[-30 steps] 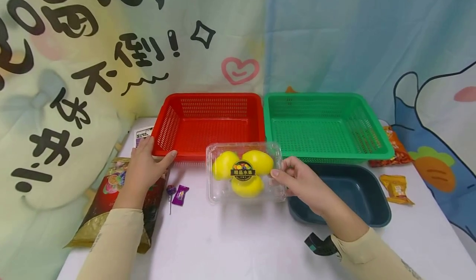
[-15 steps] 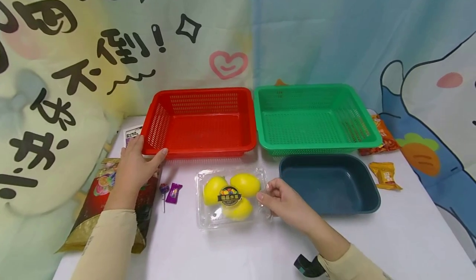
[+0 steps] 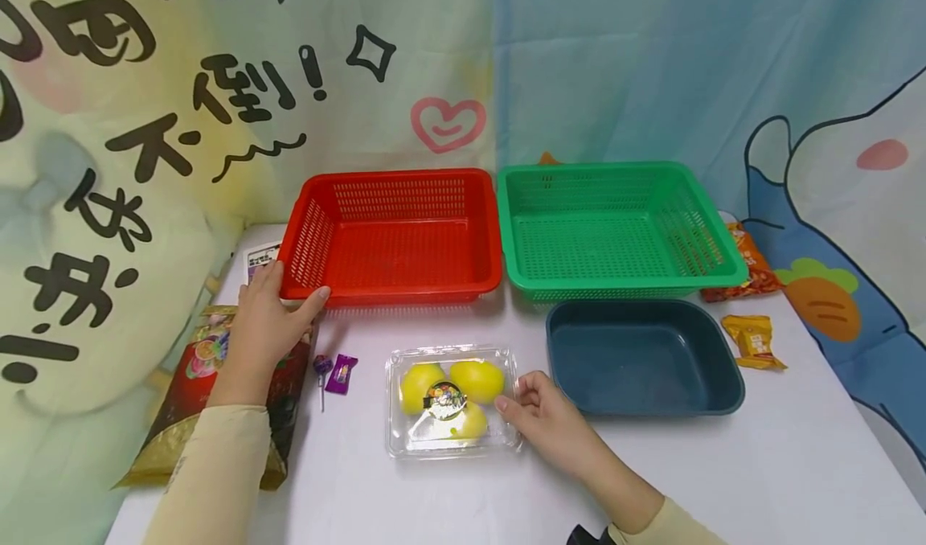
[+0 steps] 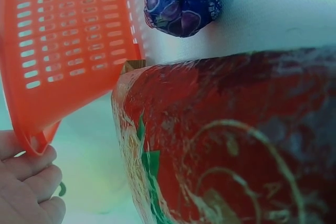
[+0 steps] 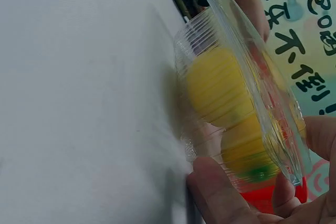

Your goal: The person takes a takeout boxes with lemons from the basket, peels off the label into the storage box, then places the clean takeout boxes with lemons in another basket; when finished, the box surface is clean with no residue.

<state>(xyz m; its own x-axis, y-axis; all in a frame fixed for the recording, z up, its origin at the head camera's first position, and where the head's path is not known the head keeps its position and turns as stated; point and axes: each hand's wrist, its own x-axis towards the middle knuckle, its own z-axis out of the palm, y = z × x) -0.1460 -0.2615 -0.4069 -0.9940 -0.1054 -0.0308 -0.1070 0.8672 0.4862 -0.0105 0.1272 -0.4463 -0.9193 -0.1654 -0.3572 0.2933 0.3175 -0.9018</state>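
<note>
A clear plastic clamshell box [image 3: 401, 448] with yellow fruits [image 3: 477, 380] and a round black label lies low over the table in the head view. My right hand [image 3: 550, 428] pinches its right edge, fingers and thumb on either side of the box wall [image 5: 197, 35] in the right wrist view. At the near left corner of the red basket [image 3: 405, 243] my left hand [image 3: 264, 328] grips the rim, thumb along the front. The left wrist view catches its fingers [image 4: 39, 182] curled at the corner of the perforated basket wall [image 4: 73, 35].
Beneath the left forearm lies a red and gold bag [image 3: 195, 400]. Beside it are a lollipop [image 3: 322, 364] and a purple candy [image 3: 342, 374]. A green basket [image 3: 593, 243] adjoins the red one. A dark blue tub [image 3: 644, 360], yellow packet [image 3: 754, 342] and orange bag [image 3: 752, 264] sit rightward.
My right hand has brought the fruit box down and toward me, away from the red basket's front edge. My left hand has stayed at the basket corner, while the head view shifted slightly.
</note>
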